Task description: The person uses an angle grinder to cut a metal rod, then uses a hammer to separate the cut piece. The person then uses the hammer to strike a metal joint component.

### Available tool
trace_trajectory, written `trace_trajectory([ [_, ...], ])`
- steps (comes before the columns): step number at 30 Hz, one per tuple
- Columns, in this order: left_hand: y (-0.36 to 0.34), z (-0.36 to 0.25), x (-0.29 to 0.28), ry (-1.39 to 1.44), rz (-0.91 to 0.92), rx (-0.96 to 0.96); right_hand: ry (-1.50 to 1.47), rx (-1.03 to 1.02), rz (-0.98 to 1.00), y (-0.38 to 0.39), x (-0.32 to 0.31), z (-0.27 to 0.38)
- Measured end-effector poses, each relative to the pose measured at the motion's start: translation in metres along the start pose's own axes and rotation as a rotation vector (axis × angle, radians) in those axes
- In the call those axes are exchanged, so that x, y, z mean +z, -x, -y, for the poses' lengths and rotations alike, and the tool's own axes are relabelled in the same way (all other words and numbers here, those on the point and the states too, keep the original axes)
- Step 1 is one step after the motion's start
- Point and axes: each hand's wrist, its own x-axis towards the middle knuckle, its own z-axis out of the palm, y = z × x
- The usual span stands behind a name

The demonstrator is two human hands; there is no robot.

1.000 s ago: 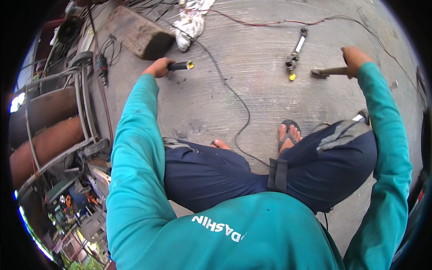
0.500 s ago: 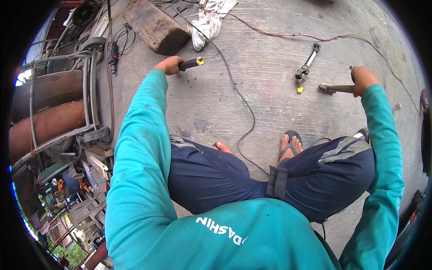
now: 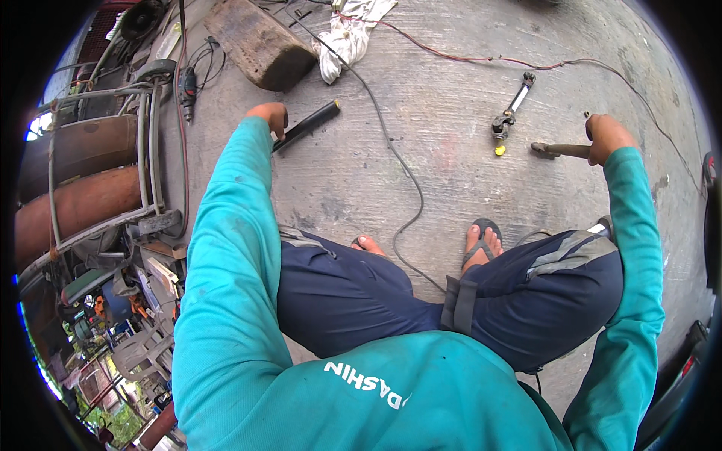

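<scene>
A black tube with some yellow at its far end lies slanted on the concrete at the left. My left hand is just above its near end, fingers bent loosely and not wrapped around it; whether a fingertip touches the tube is hard to tell. On the right, my right hand is closed around the handle of a hammer, whose head points left, low over the floor. Between the hands, nearer the right one, lies a jointed metal shaft with yellow grease at its near end.
A heavy wooden block and a white rag lie at the far left. A grey cable runs between my feet, and a red-brown cable crosses beyond. A corded drill rests beside a metal-framed cart with rusty cylinders.
The black tube, held in my left hand before, has been lowered to the floor and lies more slanted. My left hand has shifted left and loosened. The right hand and hammer barely moved.
</scene>
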Motion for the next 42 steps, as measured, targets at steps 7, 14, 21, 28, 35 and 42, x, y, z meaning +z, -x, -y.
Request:
trace_trajectory([
  [7, -0.001, -0.054, -0.045, -0.015, -0.102, 0.057, 0.044, -0.072, -0.048, 0.000, 0.007, -0.011],
  [14, -0.025, -0.097, -0.057, -0.019, -0.328, 0.488, 0.055, -0.026, -0.008, 0.014, -0.013, 0.008],
  [21, -0.033, -0.172, -0.074, -0.077, -0.452, 0.784, 0.071, -0.127, -0.049, -0.002, 0.002, -0.003],
  [28, -0.031, -0.189, -0.073, -0.045, -0.418, 0.752, -0.025, -0.049, -0.024, 0.000, -0.002, 0.000],
  [35, -0.033, -0.149, -0.047, -0.029, 0.029, 0.529, -0.042, -0.017, 0.016, -0.003, -0.002, 0.000],
  [42, -0.004, -0.128, 0.049, -0.287, 0.208, 0.415, -0.050, -0.004, -0.036, 0.002, 0.001, 0.000],
])
